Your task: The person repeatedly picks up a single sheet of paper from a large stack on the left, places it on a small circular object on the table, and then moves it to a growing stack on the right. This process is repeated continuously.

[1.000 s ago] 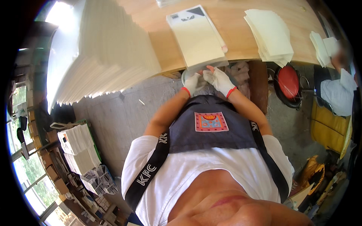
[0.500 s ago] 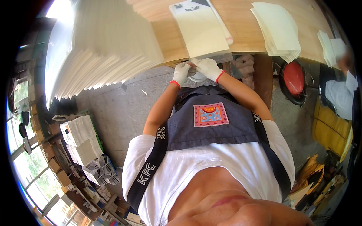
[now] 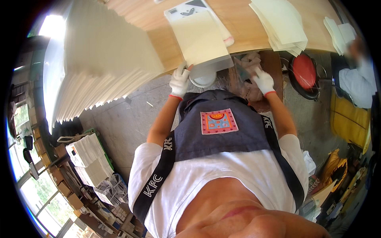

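At the table's front edge my left hand (image 3: pixel 180 82), in a white glove with a red cuff, has its forefinger and thumb apart, close to the corner of a translucent sheet (image 3: pixel 218 66). That sheet sticks out over the edge beneath a cream paper stack (image 3: pixel 200 37), which lies on a white package with a dark corner (image 3: pixel 184 10). My right hand (image 3: pixel 264 81), gloved alike, is off to the right, over crumpled pinkish material (image 3: pixel 248 87) under the table. Its fingertips point left and are smeared; whether they hold anything I cannot make out.
A tall paper stack (image 3: pixel 107 51) fills the table's left side. Another cream stack (image 3: pixel 279 23) lies to the right. Below the edge are a white round container (image 3: pixel 204 80) and a red-seated stool (image 3: pixel 304 72). Another person's sleeve (image 3: pixel 357 85) shows far right.
My two hands, together at the table edge before, have parted. The right hand has swung right over the crumpled material; the left has moved slightly left and lower. The whole view has shifted a little.
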Tool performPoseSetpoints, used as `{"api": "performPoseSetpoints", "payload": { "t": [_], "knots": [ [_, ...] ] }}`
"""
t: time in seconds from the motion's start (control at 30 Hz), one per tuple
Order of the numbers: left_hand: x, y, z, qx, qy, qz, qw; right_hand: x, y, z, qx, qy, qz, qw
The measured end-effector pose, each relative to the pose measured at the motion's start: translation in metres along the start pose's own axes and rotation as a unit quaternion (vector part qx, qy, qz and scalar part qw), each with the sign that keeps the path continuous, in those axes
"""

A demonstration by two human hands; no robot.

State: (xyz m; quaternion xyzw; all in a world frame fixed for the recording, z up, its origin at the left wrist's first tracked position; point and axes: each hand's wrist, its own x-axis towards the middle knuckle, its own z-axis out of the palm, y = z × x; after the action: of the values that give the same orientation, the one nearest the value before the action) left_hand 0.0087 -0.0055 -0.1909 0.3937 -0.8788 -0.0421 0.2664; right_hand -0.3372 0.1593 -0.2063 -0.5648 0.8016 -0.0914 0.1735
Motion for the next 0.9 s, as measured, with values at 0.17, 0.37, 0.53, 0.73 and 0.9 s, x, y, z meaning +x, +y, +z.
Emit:
{"api": "performPoseSetpoints", "payload": {
  "t": [0.17, 0.37, 0.53, 0.73, 0.9],
  "knots": [
    [0.016, -0.005, 0.006, -0.040, -0.005, 0.067, 0.997, 0.054, -0.096, -0.029, -0.029, 0.198, -0.273, 0.941],
    [0.000, -0.014, 0.018, -0.195, -0.004, -0.190, 0.962, 0.069, -0.109, 0.009, 0.210, 0.108, -0.152, 0.960],
    [-0.020, -0.019, 0.058, -0.524, 0.129, -0.456, 0.708, 0.073, -0.127, 0.026, 0.311, 0.120, 0.155, 0.930],
    [0.018, 0.016, -0.007, -0.608, 0.022, -0.463, 0.645, 0.072, -0.104, 0.027, 0.552, -0.048, 0.174, 0.814],
    [0.081, 0.063, -0.148, -0.266, -0.030, -0.214, 0.940, 0.061, -0.150, -0.012, 0.765, -0.149, 0.095, 0.619]
  ]
}}
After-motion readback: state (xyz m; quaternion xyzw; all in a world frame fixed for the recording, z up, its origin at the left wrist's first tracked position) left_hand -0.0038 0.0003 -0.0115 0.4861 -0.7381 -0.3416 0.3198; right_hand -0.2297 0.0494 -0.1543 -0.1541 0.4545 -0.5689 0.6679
